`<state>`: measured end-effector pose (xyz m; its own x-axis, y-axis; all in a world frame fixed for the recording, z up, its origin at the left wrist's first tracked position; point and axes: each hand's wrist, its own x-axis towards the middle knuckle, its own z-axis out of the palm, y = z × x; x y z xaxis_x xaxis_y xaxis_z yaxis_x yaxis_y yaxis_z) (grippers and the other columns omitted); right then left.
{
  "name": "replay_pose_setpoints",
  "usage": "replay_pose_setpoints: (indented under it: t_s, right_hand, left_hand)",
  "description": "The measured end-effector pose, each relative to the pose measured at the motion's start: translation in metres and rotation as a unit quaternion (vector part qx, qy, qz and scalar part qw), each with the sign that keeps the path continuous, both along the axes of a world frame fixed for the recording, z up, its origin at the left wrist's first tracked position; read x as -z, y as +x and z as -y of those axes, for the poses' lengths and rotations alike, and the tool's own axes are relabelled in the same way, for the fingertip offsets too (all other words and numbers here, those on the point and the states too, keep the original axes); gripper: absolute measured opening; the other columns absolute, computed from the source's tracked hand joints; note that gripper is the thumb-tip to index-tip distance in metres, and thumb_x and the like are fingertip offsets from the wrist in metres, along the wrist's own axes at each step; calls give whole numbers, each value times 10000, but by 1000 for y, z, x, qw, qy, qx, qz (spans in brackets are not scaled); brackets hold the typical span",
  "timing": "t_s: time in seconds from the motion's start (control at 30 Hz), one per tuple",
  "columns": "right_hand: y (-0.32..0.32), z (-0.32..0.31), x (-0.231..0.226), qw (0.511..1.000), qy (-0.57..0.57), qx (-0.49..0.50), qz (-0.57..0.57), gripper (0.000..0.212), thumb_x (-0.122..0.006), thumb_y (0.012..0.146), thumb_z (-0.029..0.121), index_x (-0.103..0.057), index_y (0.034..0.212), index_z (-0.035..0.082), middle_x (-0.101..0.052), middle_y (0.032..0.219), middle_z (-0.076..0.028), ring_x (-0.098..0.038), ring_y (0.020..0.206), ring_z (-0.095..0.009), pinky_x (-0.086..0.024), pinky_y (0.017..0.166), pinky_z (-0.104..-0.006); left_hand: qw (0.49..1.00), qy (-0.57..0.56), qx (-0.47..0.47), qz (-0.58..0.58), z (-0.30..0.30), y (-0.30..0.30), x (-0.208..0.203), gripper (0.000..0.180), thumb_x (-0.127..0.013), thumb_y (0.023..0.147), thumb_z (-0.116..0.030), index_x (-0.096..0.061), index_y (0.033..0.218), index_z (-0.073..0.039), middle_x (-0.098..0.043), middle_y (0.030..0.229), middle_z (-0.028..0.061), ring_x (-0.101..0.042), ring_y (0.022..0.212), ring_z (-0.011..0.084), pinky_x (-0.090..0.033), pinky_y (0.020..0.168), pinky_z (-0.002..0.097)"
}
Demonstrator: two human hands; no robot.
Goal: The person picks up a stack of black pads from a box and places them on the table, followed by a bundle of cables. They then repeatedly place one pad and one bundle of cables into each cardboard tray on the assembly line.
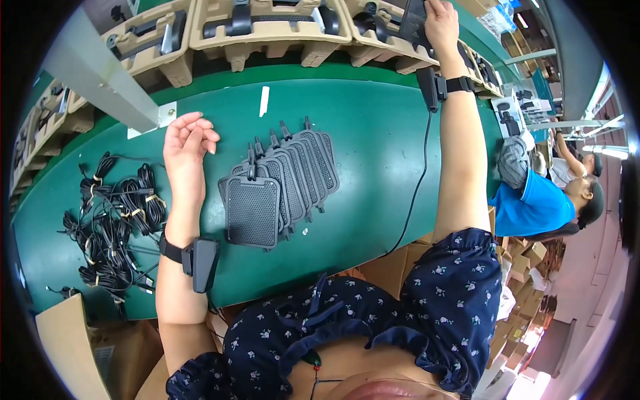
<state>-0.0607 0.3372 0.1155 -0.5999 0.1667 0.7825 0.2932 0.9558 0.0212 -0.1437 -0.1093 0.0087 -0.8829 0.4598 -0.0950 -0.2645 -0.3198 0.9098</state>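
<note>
Both hands were out over the green table point(373, 153). Her left hand point(188, 143) lay slack on the table surface, fingers loosely extended and slightly spread, holding nothing; a black band with a dark device point(198, 261) sat on that wrist. Her right hand point(441, 21) was stretched far forward to the row of cardboard pulp trays point(267, 37) at the table's far edge, fingers closed on a black mesh-faced part point(413, 23). That grip sat near the rim of the view, so how firmly it clasped was hard to judge; it seemed a pinch on the part's upper edge. A second band and device point(429, 88) ringed the right wrist, with a thin black cable point(417, 187) trailing from it back across the table.

The held part looked dark, flat and perforated, much like the fanned stack of black grille panels point(280, 180) lying near the middle of the table. Those panels were rounded rectangles with small stems at one end, overlapped in a row.

The held part hung over the trays at the table's far edge, well apart from the left hand. The stack lay just beside the left hand, toward the table's centre. A tangle of bundled black cords point(113, 220) lay at the table's left end, on the other side of the left forearm. A person in a blue shirt point(533, 203) sat beyond the table's right end.
</note>
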Motion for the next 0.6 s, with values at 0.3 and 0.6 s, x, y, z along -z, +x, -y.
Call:
replay_pose_setpoints:
  t_s: [0.3,0.6]
  right_hand:
    - [4,10,31,982,88,77,150,269,-447,896,240,-585,1083,105,-584,1039,-147,-543,967,-306,-424,838,-390]
    - [-49,356,-3,828,27,-514,224,385,-582,577,-3,-627,946,96,-610,894,-58,-561,847,-262,-438,736,-368]
  left_hand:
    - [998,44,-15,-34,-10,1,10,165,-401,815,80,-477,949,22,-559,769,104,-548,568,141,-448,471,236]
    - [988,-38,-37,-145,-12,8,16,142,-405,781,58,-522,856,26,-540,769,90,-553,581,148,-454,479,267]
